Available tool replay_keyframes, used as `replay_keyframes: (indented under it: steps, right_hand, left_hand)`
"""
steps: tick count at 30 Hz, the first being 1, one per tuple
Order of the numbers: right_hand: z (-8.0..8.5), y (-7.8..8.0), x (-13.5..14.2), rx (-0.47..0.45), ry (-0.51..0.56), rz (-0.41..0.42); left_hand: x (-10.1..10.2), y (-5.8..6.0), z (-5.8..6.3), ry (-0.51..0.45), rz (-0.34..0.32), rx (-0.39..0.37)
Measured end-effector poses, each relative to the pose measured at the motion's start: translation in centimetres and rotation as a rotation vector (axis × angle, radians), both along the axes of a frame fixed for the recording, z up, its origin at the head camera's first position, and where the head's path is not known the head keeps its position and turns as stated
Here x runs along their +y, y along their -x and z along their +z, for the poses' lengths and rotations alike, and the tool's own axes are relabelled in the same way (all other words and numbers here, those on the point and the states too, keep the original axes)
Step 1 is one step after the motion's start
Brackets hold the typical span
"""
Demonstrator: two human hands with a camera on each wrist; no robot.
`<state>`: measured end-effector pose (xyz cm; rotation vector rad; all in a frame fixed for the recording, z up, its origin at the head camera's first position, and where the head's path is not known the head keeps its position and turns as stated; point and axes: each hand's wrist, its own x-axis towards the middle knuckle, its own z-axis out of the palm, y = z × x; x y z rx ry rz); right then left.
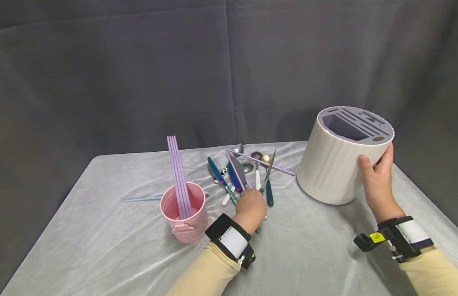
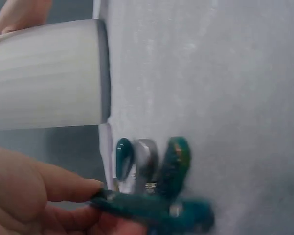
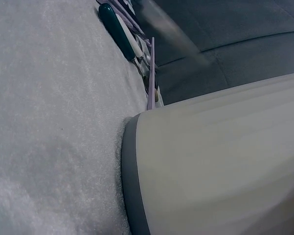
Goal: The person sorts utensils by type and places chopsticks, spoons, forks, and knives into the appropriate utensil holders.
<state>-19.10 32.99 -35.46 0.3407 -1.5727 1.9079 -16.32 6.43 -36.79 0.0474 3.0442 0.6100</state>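
Observation:
My left hand (image 1: 250, 207) pinches a knife (image 1: 268, 170) by its green handle (image 2: 151, 209), the blade pointing up and away above a pile of cutlery. Around it lie a teal knife (image 1: 218, 172), spoons such as one with a white handle (image 1: 257, 179), a dark green handle (image 1: 270, 193) and a lilac chopstick (image 1: 280, 167). On the right, my right hand (image 1: 380, 185) grips the side of a white cylindrical knife block (image 1: 332, 164) with a grey slotted top (image 1: 362, 119). The block leans slightly. In the right wrist view its wall (image 3: 215, 161) hides the hand's fingers.
A pink bucket (image 1: 199, 213) with several lilac chopsticks (image 1: 179, 181) stands left of my left hand. Behind it a pale blue chopstick (image 1: 141, 198) lies on the grey cloth-covered table (image 1: 114, 242). A dark curtain (image 1: 158, 82) hangs along the back.

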Motion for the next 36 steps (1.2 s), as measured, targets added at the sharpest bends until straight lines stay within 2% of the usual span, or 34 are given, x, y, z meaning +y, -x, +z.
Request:
replay_keyframes:
  steps: [3,6,9,15,18,24,29,32,36]
  right_hand:
    - [0.0,-0.1,-0.1,-0.006,-0.012,-0.006]
    - [-0.1,-0.2,-0.1,-0.007,-0.015,-0.015]
    - [-0.1,-0.2,-0.2,-0.015,-0.027,-0.021]
    - [-0.5,-0.3,-0.2,-0.056,-0.084,-0.046]
    - [-0.6,-0.4,-0.2,-0.065,-0.097,-0.054]
    - [-0.7,-0.3,-0.5,-0.093,-0.107,-0.055]
    - [-0.7,-0.2,-0.7,-0.095,-0.114,-0.042]
    - [-0.7,-0.4,-0.9,-0.115,-0.131,-0.049]
    - [-0.8,-0.8,-0.8,-0.152,-0.164,-0.084]
  left_hand:
    - [-0.5,-0.1,0.3,-0.107,-0.064,0.037]
    - [-1.1,0.1,0.7,-0.265,-0.122,0.044]
    - [-1.6,0.3,1.4,-0.418,-0.176,0.1]
    - [-1.9,0.6,3.5,-0.774,-0.236,0.188]
    - [-1.4,0.8,4.9,-0.912,-0.276,0.232]
    - [0.5,1.2,8.6,-1.096,-0.32,0.352]
    - [2.5,2.3,11.9,-1.184,-0.353,0.441]
    - [3.7,3.3,13.2,-1.226,-0.39,0.49]
    - [5.4,4.6,13.9,-1.287,-0.449,0.526]
